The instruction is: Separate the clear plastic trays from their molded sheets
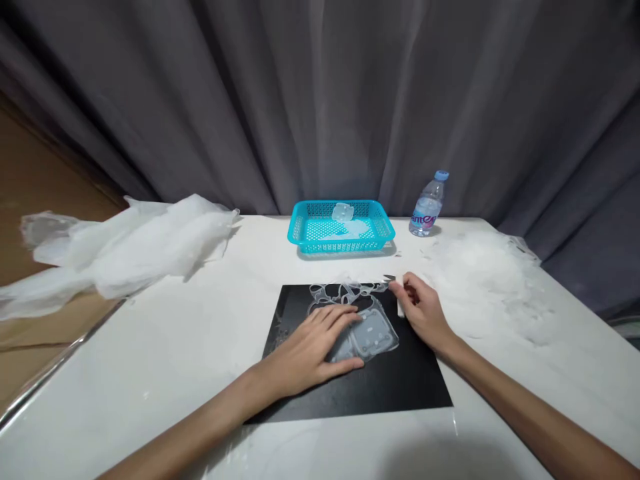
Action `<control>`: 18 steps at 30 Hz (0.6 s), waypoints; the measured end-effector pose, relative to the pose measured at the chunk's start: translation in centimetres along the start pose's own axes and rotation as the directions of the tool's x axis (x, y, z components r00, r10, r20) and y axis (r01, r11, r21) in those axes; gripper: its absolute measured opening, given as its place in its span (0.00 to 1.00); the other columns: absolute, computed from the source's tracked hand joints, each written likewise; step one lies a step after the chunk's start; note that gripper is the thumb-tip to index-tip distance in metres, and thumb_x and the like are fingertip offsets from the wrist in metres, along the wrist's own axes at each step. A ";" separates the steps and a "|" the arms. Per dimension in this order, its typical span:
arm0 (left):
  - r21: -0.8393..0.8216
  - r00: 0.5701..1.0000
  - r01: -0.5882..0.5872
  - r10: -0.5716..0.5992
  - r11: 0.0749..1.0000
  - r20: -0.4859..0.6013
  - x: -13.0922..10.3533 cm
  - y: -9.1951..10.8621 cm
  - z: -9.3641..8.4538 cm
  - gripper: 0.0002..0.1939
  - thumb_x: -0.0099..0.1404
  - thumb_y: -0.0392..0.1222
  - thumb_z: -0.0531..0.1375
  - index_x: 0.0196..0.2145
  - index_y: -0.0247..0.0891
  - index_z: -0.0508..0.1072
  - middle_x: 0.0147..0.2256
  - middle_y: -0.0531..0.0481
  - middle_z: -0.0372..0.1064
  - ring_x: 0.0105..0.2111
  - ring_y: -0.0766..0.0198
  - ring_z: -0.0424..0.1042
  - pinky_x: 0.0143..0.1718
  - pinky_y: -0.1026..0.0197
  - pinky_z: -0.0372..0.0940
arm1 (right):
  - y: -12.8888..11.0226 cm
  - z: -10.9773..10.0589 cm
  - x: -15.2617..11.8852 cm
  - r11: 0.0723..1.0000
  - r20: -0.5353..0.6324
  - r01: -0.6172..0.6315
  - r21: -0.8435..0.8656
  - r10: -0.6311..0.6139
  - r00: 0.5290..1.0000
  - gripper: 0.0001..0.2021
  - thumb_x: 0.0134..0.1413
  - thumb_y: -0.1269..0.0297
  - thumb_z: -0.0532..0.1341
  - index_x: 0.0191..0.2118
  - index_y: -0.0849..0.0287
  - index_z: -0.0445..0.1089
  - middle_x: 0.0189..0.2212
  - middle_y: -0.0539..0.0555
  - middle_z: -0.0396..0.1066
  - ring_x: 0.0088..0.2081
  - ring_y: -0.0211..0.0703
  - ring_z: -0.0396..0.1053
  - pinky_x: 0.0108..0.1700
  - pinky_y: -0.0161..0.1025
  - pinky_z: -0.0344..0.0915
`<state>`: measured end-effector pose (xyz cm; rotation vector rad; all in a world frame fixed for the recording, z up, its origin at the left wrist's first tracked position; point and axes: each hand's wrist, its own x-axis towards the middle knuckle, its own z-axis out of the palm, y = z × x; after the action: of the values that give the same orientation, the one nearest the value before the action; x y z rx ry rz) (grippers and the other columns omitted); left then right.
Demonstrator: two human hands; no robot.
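At the far left, a heap of white translucent film [150,247] slumps over the counter [150,353] edge, beside a brown cardboard panel [45,180]; between it and the black mat [400,387], I see a broad stretch of bare counter, the roomiest side for moving. On the mat, the left hand [325,343] lies flat with fingers spread and thumb held away, resting on a clear moulded piece [375,330] without gripping it; part of the piece is hidden beneath the palm. Loose clear strips [345,291] curl along the mat's far edge, offcuts by my reading, so some trimming looks done. Behind them, a turquoise basket [295,230] holds a few clear pieces, which I take as finished; the one under the palm, its rim uneven, appears to be left to do. At the mat's right, the right hand [423,307] is curled tight around a small blade [389,277], tip pointing left, just beside the strips. A water bottle [425,210] stands upright beyond. At the far right, a cloudy pile [480,273] of clear material, perhaps work waiting, crowds that side. I judge the mat's near edge freest, with only bare counter before it.
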<state>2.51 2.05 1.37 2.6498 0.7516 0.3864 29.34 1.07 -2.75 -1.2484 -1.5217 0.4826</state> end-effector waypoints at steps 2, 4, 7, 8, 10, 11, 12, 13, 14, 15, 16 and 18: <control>0.017 0.994 -0.009 0.007 1.000 0.105 -0.4 -0.5 0.4 0.34 0.75 0.63 0.57 0.70 0.46 0.61 0.71 0.43 0.59 0.71 0.45 0.59 0.70 0.42 0.57 | -0.2 0.0 0.0 0.976 -0.021 -0.110 0.189 0.116 0.993 0.20 0.68 0.49 0.63 0.31 0.55 0.60 0.23 0.43 0.57 0.19 0.32 0.57 0.20 0.32 0.57; 0.020 0.987 -0.004 0.001 1.000 0.162 -0.3 -1.6 0.2 0.34 0.75 0.64 0.55 0.72 0.49 0.60 0.74 0.46 0.53 0.73 0.46 0.55 0.72 0.41 0.54 | -0.7 0.1 -0.2 0.918 0.024 -0.184 0.351 0.188 0.982 0.19 0.63 0.49 0.68 0.34 0.55 0.62 0.29 0.46 0.66 0.18 0.32 0.62 0.17 0.32 0.60; 0.017 0.984 -0.020 0.017 1.000 0.177 0.1 -3.5 -0.6 0.33 0.76 0.63 0.55 0.72 0.51 0.60 0.75 0.48 0.49 0.74 0.47 0.51 0.74 0.40 0.50 | -1.7 0.1 -0.7 0.863 0.169 -0.244 0.443 0.186 0.968 0.17 0.59 0.52 0.72 0.34 0.56 0.65 0.34 0.48 0.71 0.19 0.33 0.70 0.19 0.34 0.69; 0.024 0.984 -0.032 0.028 0.999 0.178 0.2 -4.1 -0.9 0.33 0.76 0.63 0.54 0.73 0.52 0.58 0.76 0.48 0.48 0.75 0.48 0.50 0.74 0.41 0.49 | -2.0 0.1 -0.8 0.864 0.235 -0.252 0.436 0.161 0.959 0.16 0.61 0.52 0.70 0.34 0.56 0.68 0.33 0.49 0.72 0.20 0.35 0.72 0.22 0.35 0.73; 0.048 0.984 -0.063 0.054 0.997 0.170 0.2 -4.9 -1.2 0.33 0.77 0.60 0.54 0.74 0.52 0.55 0.76 0.48 0.47 0.75 0.48 0.49 0.74 0.40 0.49 | -2.5 -0.1 -1.0 0.883 0.355 -0.256 0.394 0.111 0.928 0.15 0.67 0.51 0.65 0.37 0.58 0.75 0.34 0.52 0.75 0.26 0.39 0.78 0.30 0.38 0.78; 0.061 0.986 -0.082 0.072 0.995 0.151 0.2 -5.2 -1.4 0.33 0.78 0.59 0.55 0.74 0.51 0.55 0.76 0.47 0.48 0.75 0.47 0.49 0.74 0.40 0.50 | -2.6 -0.2 -1.1 0.890 0.402 -0.265 0.371 0.103 0.910 0.17 0.70 0.50 0.62 0.39 0.59 0.77 0.36 0.54 0.77 0.30 0.41 0.80 0.35 0.40 0.80; 0.073 0.988 -0.104 0.094 0.992 0.123 0.3 -5.3 -1.5 0.32 0.78 0.58 0.55 0.74 0.49 0.57 0.75 0.44 0.50 0.74 0.47 0.51 0.73 0.40 0.51 | -2.7 -0.3 -1.1 0.892 0.436 -0.281 0.355 0.108 0.894 0.18 0.71 0.49 0.59 0.41 0.59 0.79 0.39 0.56 0.79 0.33 0.43 0.82 0.39 0.41 0.81; 0.084 0.989 -0.125 0.117 0.989 0.089 0.3 -5.3 -1.6 0.31 0.78 0.57 0.56 0.72 0.46 0.59 0.74 0.41 0.54 0.73 0.46 0.54 0.73 0.40 0.53 | -2.8 -0.4 -1.1 0.891 0.456 -0.300 0.341 0.122 0.882 0.19 0.72 0.49 0.58 0.43 0.58 0.80 0.41 0.57 0.80 0.37 0.44 0.83 0.43 0.42 0.81; 0.094 0.989 -0.144 0.140 0.985 0.052 0.4 -5.2 -1.7 0.29 0.77 0.55 0.57 0.70 0.43 0.63 0.71 0.39 0.58 0.71 0.46 0.57 0.71 0.41 0.55 | -2.9 -0.5 -1.1 0.895 0.467 -0.310 0.319 0.136 0.874 0.18 0.72 0.50 0.59 0.44 0.58 0.80 0.43 0.58 0.80 0.39 0.45 0.83 0.45 0.43 0.81; 0.106 0.986 -0.166 0.164 0.980 0.020 0.5 -5.1 -1.8 0.26 0.77 0.52 0.58 0.68 0.41 0.66 0.69 0.38 0.63 0.69 0.46 0.61 0.70 0.41 0.58 | -2.9 -0.6 -1.1 0.906 0.468 -0.306 0.293 0.143 0.872 0.16 0.71 0.51 0.61 0.44 0.58 0.80 0.43 0.57 0.80 0.41 0.45 0.82 0.46 0.42 0.80; 0.118 0.981 -0.190 0.192 0.975 -0.002 0.5 -4.9 -1.9 0.23 0.77 0.49 0.59 0.65 0.40 0.68 0.65 0.38 0.67 0.66 0.46 0.65 0.68 0.42 0.61 | -3.0 -0.7 -1.1 0.921 0.461 -0.287 0.264 0.141 0.876 0.13 0.68 0.52 0.65 0.42 0.57 0.80 0.42 0.56 0.80 0.41 0.45 0.81 0.46 0.41 0.79; 0.134 0.965 -0.258 0.263 0.957 -0.017 0.2 -4.4 -1.8 0.19 0.76 0.45 0.60 0.61 0.39 0.72 0.59 0.40 0.74 0.60 0.48 0.72 0.63 0.45 0.65 | -3.1 -0.7 -1.1 0.949 0.449 -0.240 0.203 0.128 0.884 0.09 0.63 0.56 0.70 0.38 0.57 0.78 0.40 0.54 0.79 0.39 0.42 0.79 0.41 0.37 0.77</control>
<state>0.08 6.14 1.28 2.8825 0.4500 0.4681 28.45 -1.28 -0.44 -1.1349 -1.6426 1.1090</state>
